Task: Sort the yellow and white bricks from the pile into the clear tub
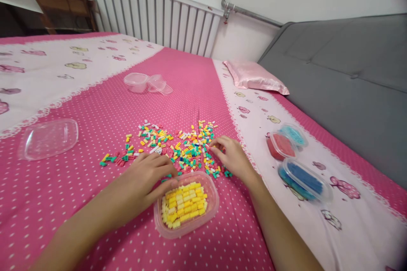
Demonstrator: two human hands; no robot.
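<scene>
A clear plastic container (212, 216) holds rows of yellow and pale yellow building bricks (186, 203). My left hand (151, 175) is at its far-left rim, with the thumb over the edge and the fingers bent but apart from the thumb. Beyond the container spreads a loose pile of small building bricks (190, 148) in green, yellow, red and white. At the right side of this pile is my right hand (229, 154), with thumb and index fingertips close together among the bricks. Whatever lies between those fingertips is too small to make out.
A clear lid (51, 139) lies to the left on the pink dotted bedspread (104, 203). Empty clear containers (136, 82) stand farther back. On the right are tubs of red (281, 146), light blue (293, 135) and dark blue pieces (305, 180). A pink pillow (254, 77) rests near the grey headboard (343, 59).
</scene>
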